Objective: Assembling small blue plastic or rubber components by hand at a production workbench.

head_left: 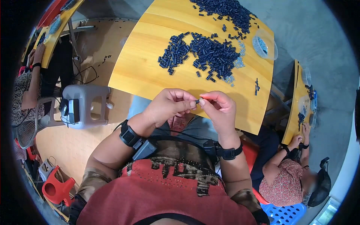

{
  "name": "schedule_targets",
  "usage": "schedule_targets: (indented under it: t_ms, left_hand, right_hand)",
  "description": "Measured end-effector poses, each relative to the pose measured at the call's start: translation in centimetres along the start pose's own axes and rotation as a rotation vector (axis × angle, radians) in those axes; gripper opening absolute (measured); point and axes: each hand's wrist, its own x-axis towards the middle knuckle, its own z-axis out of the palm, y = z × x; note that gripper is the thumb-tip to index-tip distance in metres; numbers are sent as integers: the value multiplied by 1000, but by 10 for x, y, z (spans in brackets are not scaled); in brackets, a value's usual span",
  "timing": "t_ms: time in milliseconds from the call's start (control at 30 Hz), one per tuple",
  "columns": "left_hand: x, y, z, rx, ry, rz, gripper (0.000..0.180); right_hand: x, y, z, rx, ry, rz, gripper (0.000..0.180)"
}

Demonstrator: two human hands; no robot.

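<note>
Above the near edge of the yellow table point(138, 71), my left hand point(170, 107) and my right hand point(221, 112) meet fingertip to fingertip. Both pinch a small black cylindrical piece point(197, 101), mostly covered by the fingers and thumbs. Just beyond my hands lies a heap of similar short black pieces point(213, 56), with a smaller heap point(174, 52) to its left. Tiny silvery-blue parts point(239, 62) are scattered along the heap's right side. Several black pieces stand apart in a short line point(257, 87) at the right.
Another large black heap point(228, 11) covers the table's far end. A clear plastic tub point(275, 52) with small blue parts sits at the right edge. A grey stool point(84, 93) stands to my left. Other people work at tables on the left and right point(287, 180).
</note>
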Motion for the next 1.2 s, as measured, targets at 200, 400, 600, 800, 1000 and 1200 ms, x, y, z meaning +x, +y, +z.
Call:
schedule_targets:
  t_ms: [200,400,600,800,1000,1200]
  left_hand:
    - [-1,1,1,-19,-6,5,16]
    - [1,-2,0,-25,8,8,15]
    - [-1,-2,-1,-42,12,7,13]
    - [-2,-2,0,-140,-54,11,11]
    - [-6,4,1,-214,-91,-24,11]
    - [-6,7,0,-259,-110,-9,11]
  right_hand:
    - [-2,0,1,-27,26,8,11]
    - [-4,1,4,-102,77,-32,10]
    - [1,4,-2,-209,31,-96,13]
    - [5,2,-5,-102,-85,-160,14]
    - [8,1,-6,-160,-145,-254,12]
    - [8,1,-4,-197,-141,-313,14]
